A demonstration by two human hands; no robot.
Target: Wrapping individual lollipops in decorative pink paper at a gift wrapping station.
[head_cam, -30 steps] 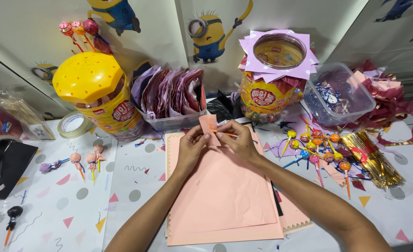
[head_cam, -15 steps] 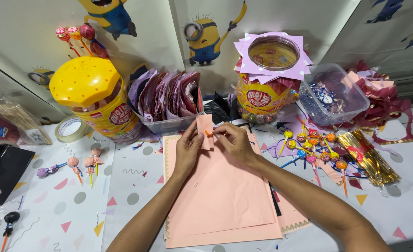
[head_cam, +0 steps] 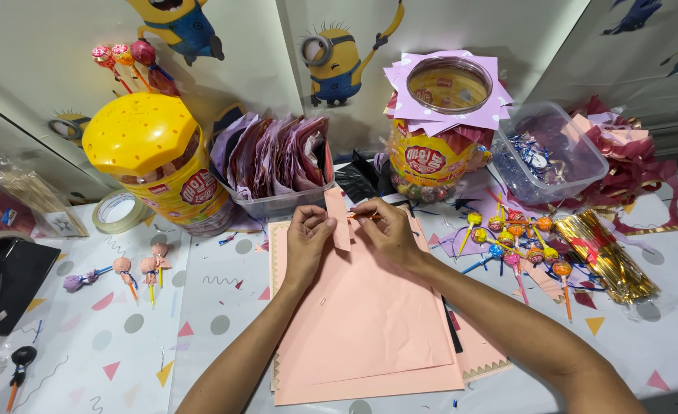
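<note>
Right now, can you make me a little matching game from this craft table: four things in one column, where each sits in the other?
Things:
1. yellow-lidded jar
2. gold twist ties
3. tape roll
4. small pink paper piece

Places:
A. pinched between left hand and right hand
B. far right of the table
C. back left, by the wall
D. flat beside the yellow-lidded jar

Pairs: 1-C, 2-B, 3-D, 4-A

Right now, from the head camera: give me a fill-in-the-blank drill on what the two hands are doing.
1. Both hands pinch a small strip of ____ paper.
2. The left hand and right hand work above a stack of large pink paper sheets lying on the ____.
3. The loose lollipops lie on the person's ____ side.

Missing words: pink; table; right
</note>
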